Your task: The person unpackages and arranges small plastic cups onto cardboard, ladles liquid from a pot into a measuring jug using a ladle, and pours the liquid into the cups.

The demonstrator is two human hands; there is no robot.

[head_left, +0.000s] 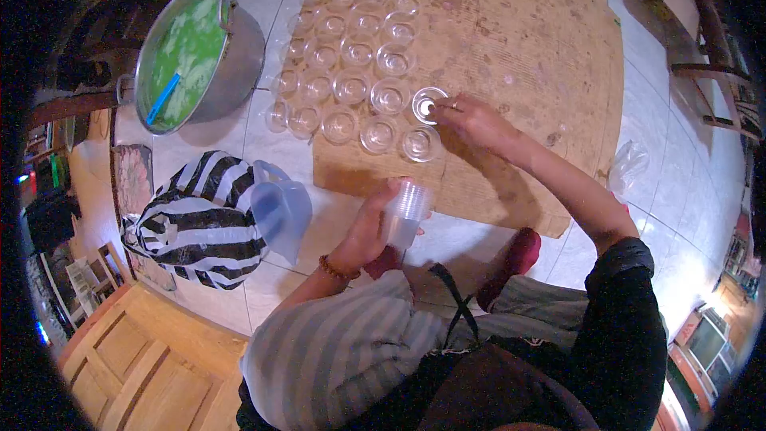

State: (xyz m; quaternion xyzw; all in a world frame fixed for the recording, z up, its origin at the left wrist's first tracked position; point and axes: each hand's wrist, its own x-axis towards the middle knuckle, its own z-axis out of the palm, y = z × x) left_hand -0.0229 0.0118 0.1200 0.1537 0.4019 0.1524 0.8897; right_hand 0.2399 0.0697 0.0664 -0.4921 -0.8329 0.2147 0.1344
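Note:
My left hand (373, 227) is wrapped round a stack of clear plastic cups (407, 211) just off the near edge of the cardboard sheet (519, 48). Over the cardboard, my right hand (471, 121) pinches a single clear cup (432, 105) by its rim. That cup is beside the rows of clear cups (350, 85) that stand on the left part of the sheet. Just nearer to me than it is another cup (420, 144) of the rows.
A large metal pot (243, 44) of green liquid with a blue handle in it stands at the upper left. Nearer are a striped plastic bag (203, 223) and a bluish pitcher (281, 211). A crumpled clear bag (629, 166) lies right of the cardboard.

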